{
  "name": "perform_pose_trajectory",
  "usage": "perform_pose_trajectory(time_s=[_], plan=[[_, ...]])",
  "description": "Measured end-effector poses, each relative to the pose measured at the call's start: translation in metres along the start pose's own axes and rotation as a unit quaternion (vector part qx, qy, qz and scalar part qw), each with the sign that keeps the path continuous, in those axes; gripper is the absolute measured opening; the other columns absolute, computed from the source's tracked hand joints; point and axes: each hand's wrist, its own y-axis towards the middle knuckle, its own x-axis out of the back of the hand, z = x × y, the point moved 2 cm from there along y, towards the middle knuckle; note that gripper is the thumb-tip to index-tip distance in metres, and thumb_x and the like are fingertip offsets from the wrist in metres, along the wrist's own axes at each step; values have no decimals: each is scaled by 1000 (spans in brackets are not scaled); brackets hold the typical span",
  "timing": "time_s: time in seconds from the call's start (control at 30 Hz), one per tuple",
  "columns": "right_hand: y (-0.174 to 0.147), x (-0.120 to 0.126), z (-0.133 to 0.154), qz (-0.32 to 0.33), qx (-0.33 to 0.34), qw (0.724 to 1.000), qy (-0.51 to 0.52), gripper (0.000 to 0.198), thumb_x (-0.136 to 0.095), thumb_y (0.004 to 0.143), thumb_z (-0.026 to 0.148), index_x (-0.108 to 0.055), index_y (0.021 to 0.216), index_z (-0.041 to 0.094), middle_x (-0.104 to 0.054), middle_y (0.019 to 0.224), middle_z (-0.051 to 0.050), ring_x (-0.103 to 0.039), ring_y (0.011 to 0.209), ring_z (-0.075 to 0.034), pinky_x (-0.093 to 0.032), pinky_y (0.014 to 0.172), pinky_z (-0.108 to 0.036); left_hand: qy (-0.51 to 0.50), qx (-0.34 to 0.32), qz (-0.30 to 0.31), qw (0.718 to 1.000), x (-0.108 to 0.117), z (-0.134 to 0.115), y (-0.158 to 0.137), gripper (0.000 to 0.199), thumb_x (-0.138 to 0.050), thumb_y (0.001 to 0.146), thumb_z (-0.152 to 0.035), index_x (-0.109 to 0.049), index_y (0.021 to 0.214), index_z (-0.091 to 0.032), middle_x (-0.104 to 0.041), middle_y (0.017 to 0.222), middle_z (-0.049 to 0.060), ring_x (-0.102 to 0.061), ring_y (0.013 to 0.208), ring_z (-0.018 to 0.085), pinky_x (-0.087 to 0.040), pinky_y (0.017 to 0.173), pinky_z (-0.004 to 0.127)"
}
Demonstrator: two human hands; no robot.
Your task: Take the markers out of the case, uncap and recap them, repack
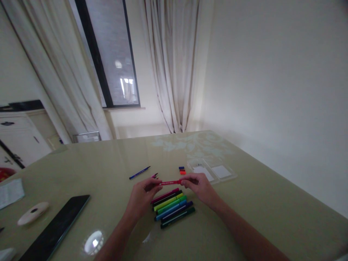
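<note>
From my distance I see first the shiny table (pixel 108 159), filling the lower part of the frame. At lower left lies a black flat device (pixel 58 226), well apart from the work. The left hand (pixel 141 195) and the right hand (pixel 199 186) are at the centre; each one pinches, thumb against fingers, one end of a red pen (pixel 169 183), held nearly level. Below it is a row of markers (pixel 172 208), side by side; if the left wrist drops, I judge it could push them out of order. Right of centre there is a transparent case (pixel 210 171). A blue pen (pixel 139 173) lies uncapped above the left hand; its bare tip might stain the table. The smallest are three caps (pixel 182 170), just beyond the right fingers, and a careless sweep could scatter them.
</note>
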Motion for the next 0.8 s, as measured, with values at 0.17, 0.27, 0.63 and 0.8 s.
perform_pose_trajectory(time_s=[0.17, 0.27, 0.63, 0.8], plan=[[5, 12, 4, -57, 40, 995, -65, 34, -61, 97, 49, -80, 105, 22, -80, 99, -8, -74, 90, -24, -57, 84, -36, 146, -36, 62, 987, -2, -3, -3, 24, -65, 87, -42, -78, 94, -23, -80, 92, 6, -73, 86, 25, -55, 80, 34], [6, 26, -2, -117, 60, 971, -199, 31, -56, 101, 42, -78, 105, 22, -78, 105, -9, -71, 97, -25, -54, 89, -39, 219, -38, 61, 973, 0, 0, -4, 23, -63, 87, -40, -79, 89, -24, -79, 92, 7, -72, 90, 27, -52, 83, 36], [6, 9, -17, -18, 54, 877, -478, 20, -59, 101, 31, -77, 100, 22, -72, 112, -9, -63, 104, -28, -45, 91, -40, 282, 17, -62, 957, 40, 27, 9, 39, -48, 93, -43, -77, 101, -18, -74, 104, 11, -69, 93, 28, -52, 87, 40], [5, 11, -18, -21, 59, 882, -466, 20, -58, 102, 32, -75, 98, 23, -73, 111, -9, -63, 106, -28, -44, 92, -40, 347, 35, -60, 935, 54, 41, 11, 38, -46, 94, -42, -77, 100, -19, -73, 105, 12, -66, 103, 31, -49, 94, 43]])
